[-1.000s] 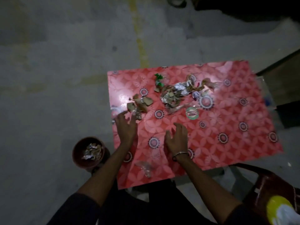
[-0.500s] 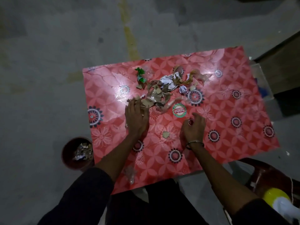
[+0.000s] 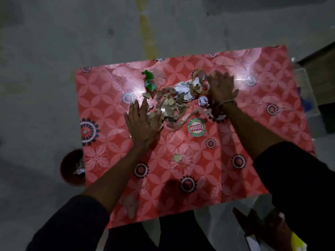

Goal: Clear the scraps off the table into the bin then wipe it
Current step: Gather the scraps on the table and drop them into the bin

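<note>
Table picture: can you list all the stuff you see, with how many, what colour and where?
table: one, red flowered cover, middle of view
scrap pile: one heap, brown, white and clear bits, table's far middle
green scraps: a few, green, far left of the pile
round sticker: one, green, red and white, near side of the pile
loose scrap: one, tan, alone nearer the person
bin: one, dark red, on the floor left of the table, paper inside
left hand: flat, at the pile's left edge
right hand: open, at the pile's right edge, bracelet on the wrist
</note>
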